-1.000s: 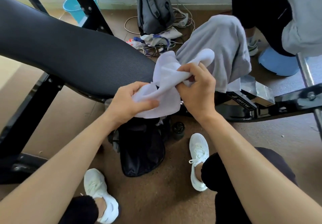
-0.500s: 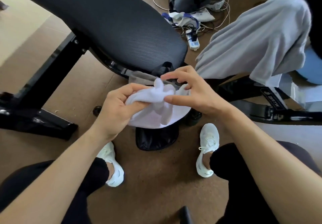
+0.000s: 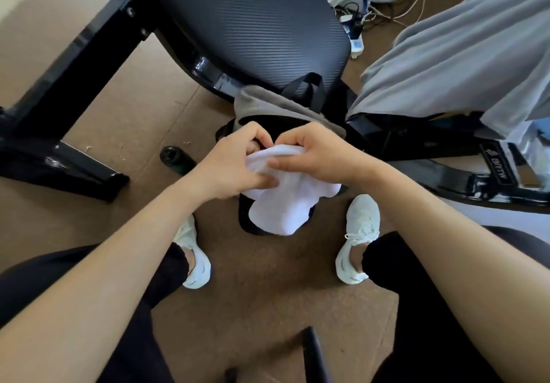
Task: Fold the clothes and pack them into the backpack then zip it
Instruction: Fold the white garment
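A bunched white garment point(image 3: 282, 207) hangs between my two hands, right over the open mouth of a black backpack point(image 3: 242, 216) that stands on the floor between my feet. My left hand point(image 3: 238, 162) grips the garment's upper left edge. My right hand point(image 3: 318, 153) pinches its top right, fingers curled into the cloth. A grey garment point(image 3: 268, 105) lies at the far rim of the backpack, beside its black strap point(image 3: 306, 87). Most of the backpack is hidden under the white cloth.
A black padded bench point(image 3: 238, 16) on a black frame point(image 3: 59, 132) spans the top. Light grey trousers point(image 3: 464, 64) drape over the frame at right. A dark bottle point(image 3: 175, 159) lies left of the backpack. Cables and a power strip point(image 3: 357, 43) sit behind.
Both hands have brought the white garment down from bench height to the backpack's opening, and my view has tilted downward over the bag.
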Available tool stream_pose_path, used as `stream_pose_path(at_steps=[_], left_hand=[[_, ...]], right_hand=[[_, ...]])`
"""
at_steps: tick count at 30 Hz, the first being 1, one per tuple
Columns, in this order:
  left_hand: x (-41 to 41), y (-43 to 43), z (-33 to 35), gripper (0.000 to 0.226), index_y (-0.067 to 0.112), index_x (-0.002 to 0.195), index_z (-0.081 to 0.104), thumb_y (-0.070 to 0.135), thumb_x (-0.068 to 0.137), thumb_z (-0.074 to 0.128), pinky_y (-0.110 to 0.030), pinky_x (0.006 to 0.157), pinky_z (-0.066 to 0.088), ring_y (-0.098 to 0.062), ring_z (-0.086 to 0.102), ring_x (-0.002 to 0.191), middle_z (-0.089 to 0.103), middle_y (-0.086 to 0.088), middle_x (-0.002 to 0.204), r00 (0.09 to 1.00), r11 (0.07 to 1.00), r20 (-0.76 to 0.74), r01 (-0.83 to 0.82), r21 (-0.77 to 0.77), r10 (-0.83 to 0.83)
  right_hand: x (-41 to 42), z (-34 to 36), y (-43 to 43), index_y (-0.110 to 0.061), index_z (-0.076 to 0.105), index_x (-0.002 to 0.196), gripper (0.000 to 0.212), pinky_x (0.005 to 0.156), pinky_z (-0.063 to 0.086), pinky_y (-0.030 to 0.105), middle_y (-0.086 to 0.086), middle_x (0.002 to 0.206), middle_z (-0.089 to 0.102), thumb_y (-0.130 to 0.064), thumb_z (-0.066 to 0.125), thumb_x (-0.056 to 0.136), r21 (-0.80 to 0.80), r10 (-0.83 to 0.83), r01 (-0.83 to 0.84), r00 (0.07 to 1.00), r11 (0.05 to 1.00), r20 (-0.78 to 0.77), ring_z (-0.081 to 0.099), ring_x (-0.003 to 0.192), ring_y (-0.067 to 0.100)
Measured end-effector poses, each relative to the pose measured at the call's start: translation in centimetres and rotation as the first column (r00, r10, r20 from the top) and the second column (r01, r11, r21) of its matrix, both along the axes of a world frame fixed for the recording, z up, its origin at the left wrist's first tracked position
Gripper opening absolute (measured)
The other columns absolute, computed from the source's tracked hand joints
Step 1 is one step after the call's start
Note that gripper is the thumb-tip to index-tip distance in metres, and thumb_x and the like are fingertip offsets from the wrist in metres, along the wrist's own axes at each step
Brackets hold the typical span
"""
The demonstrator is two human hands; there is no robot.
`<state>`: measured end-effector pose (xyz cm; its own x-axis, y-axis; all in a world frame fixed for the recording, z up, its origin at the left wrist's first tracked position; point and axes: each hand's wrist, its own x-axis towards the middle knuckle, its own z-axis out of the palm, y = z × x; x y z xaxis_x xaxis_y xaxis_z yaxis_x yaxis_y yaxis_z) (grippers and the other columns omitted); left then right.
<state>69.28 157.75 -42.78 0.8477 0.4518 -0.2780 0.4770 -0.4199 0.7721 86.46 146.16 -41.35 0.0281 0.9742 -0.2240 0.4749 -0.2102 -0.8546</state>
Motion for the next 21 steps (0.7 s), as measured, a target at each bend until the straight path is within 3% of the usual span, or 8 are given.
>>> stream_pose_path(at_steps=[2,5,9,11,13,15,17,21], left_hand=[[-0.4,0.3,-0.4,0.043,0.025,0.104,0.065,0.025,0.071,0.092,-0.037,0.073,0.055,-0.011,0.067,0.085,0.071,0.006,0.093,0.999,0.999,-0.033,-0.011,-0.053,0.009],[-1.1,1.0,-0.9,0.031,0.027,0.101,0.072,0.027,0.076,0.09,-0.031,0.074,0.055,-0.011,0.07,0.089,0.074,0.009,0.094,0.994,0.995,-0.107,-0.03,-0.091,0.02],[-1.8,2.4,-1.7,0.03,0.024,0.08,0.059,0.037,0.078,0.087,-0.034,0.06,0.038,-0.013,0.051,0.066,0.057,0.005,0.075,0.972,0.99,-0.198,-0.112,0.09,0.128],[-2.4,2.8,-1.8,0.033,0.019,0.075,0.058,0.035,0.078,0.087,-0.032,0.061,0.036,-0.012,0.046,0.061,0.053,0.005,0.068,0.965,0.986,-0.206,-0.152,0.06,0.162],[-2.7,2.7,-1.4,0.041,0.009,0.072,0.054,0.033,0.079,0.087,-0.03,0.062,0.033,-0.012,0.042,0.06,0.048,0.003,0.067,0.968,0.983,-0.185,-0.178,-0.044,0.168],[-2.6,2.3,-0.7,0.047,0.011,0.068,0.046,0.035,0.081,0.085,-0.028,0.062,0.029,-0.009,0.038,0.059,0.041,0.002,0.066,0.972,0.953,-0.112,-0.228,-0.202,0.209],[-2.1,1.8,-0.3,0.042,0.014,0.064,0.045,0.037,0.083,0.074,-0.028,0.063,0.028,-0.008,0.037,0.06,0.04,0.004,0.063,0.959,0.908,-0.009,-0.271,-0.318,0.283],[-1.1,1.4,-0.2,0.02,0.015,0.072,0.066,0.025,0.087,0.073,-0.024,0.069,0.04,-0.007,0.051,0.068,0.059,0.01,0.067,0.928,0.884,0.092,-0.309,-0.35,0.361]], right_hand=[[0.6,0.6,0.0,-0.013,0.071,0.088,0.011,0.066,0.044,0.019,-0.008,0.075,0.064,-0.02,0.068,0.097,0.048,-0.091,0.101,0.979,0.994,-0.182,0.058,0.071,0.003],[2.2,0.9,0.0,-0.006,0.069,0.094,0.012,0.07,0.046,0.026,0.002,0.084,0.062,-0.018,0.067,0.097,0.096,-0.354,0.42,0.851,0.903,-0.388,0.058,0.079,0.012],[5.2,0.4,-0.4,-0.012,0.067,0.074,0.02,0.07,0.039,0.029,0.002,0.074,0.053,-0.025,0.069,0.089,0.049,-0.776,0.817,0.563,0.574,-0.285,0.049,0.073,0.012],[6.7,-0.1,-1.0,-0.013,0.062,0.073,0.02,0.068,0.038,0.029,0.004,0.075,0.047,-0.029,0.068,0.083,-0.002,-0.889,0.917,0.387,0.4,-0.243,0.044,0.072,0.013],[7.8,-0.6,-1.5,-0.001,0.058,0.077,0.032,0.067,0.034,0.031,0.005,0.076,0.042,-0.032,0.064,0.079,0.006,-0.938,0.95,0.31,0.313,-0.153,0.038,0.072,0.015],[8.0,-1.2,-1.9,0.006,0.061,0.087,0.041,0.067,0.034,0.031,0.004,0.076,0.044,-0.034,0.063,0.078,0.031,-0.928,0.929,0.371,0.37,-0.034,0.038,0.072,0.014],[7.4,-1.3,-2.0,-0.003,0.069,0.084,0.035,0.066,0.04,0.029,-0.003,0.071,0.053,-0.037,0.067,0.081,0.02,-0.836,0.836,0.548,0.549,0.035,0.047,0.07,0.01],[5.0,-0.8,-2.0,-0.023,0.074,0.089,0.016,0.057,0.037,0.012,-0.021,0.054,0.053,-0.039,0.075,0.086,-0.024,-0.523,0.531,0.841,0.847,0.141,0.049,0.056,-0.004]])
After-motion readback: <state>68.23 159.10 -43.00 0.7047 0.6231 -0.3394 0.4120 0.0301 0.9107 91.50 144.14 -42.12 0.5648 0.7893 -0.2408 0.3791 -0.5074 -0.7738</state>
